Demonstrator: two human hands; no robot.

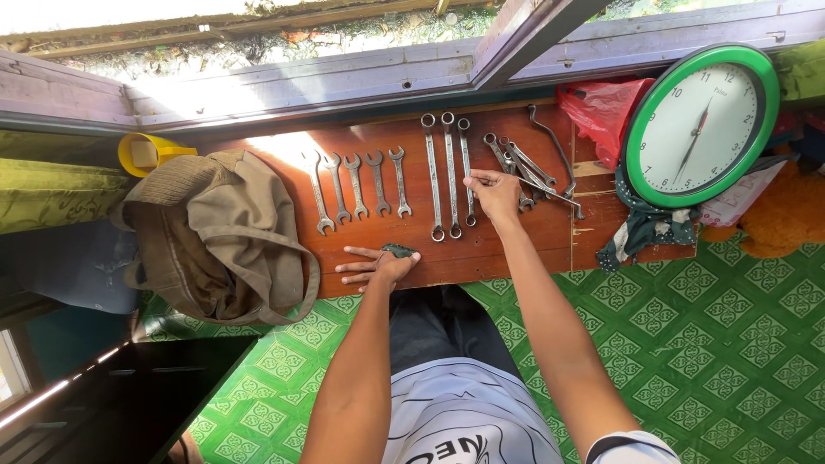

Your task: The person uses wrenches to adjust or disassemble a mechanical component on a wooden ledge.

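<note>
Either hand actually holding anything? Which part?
Right hand pinches the long silver ring spanner, rightmost of three, near its lower end. Left hand lies flat on the brown wooden board, over a small dark object; no clear grip.

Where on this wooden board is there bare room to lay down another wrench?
Bare wood lies along the near edge of the wooden board, between the right hand and the green clock. A thin strip separates the open-end wrenches from the ring wrenches. The piled wrenches are crowded; the bag covers the left end.
</note>
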